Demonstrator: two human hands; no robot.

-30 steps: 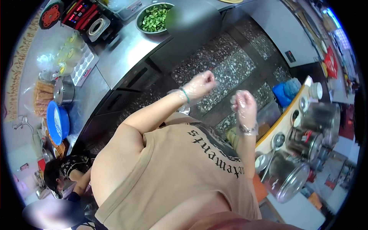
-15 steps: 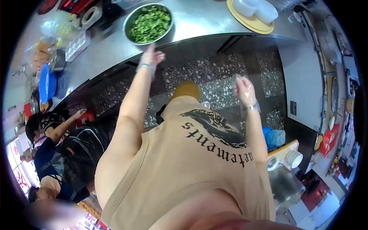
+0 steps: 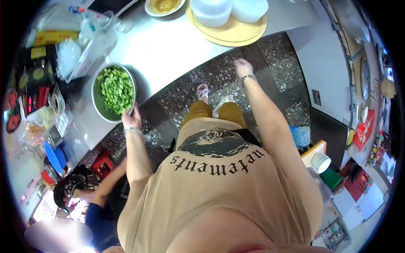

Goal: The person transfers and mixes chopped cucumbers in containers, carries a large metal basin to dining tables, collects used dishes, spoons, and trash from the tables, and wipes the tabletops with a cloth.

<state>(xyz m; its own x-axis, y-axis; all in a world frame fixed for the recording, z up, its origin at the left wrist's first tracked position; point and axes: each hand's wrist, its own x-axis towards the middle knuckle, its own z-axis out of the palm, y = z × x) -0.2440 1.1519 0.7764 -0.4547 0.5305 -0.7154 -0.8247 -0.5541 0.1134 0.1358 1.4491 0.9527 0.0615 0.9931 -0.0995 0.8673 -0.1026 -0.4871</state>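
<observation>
A metal bowl (image 3: 96, 103) stands on the steel counter at the left, filled with cut green pieces (image 3: 116, 88) that look like sliced cucumber. My left hand (image 3: 132, 119), in a clear plastic glove, grips the bowl's near right rim, with some fingers hidden against its side. My right hand (image 3: 243, 68), also gloved in clear plastic, is over the floor just off the counter's front edge. Its fingers are loosely curled together, and nothing shows in them. The nearest thing to it is a yellow round board (image 3: 236, 39) bearing white plastic tubs (image 3: 211, 12).
A plate of yellowish food (image 3: 164, 6) sits at the counter's back. Plastic bags (image 3: 69, 57) and packages crowd the left end, near a blue basin (image 3: 55, 157). A co-worker (image 3: 99, 211) is at lower left. A white cabinet side (image 3: 314, 71) rises at the right.
My left hand has reached the bowl's rim and closed on it. My right hand has moved forward and left, towards the counter. The view has swung right, bringing the plate into sight.
</observation>
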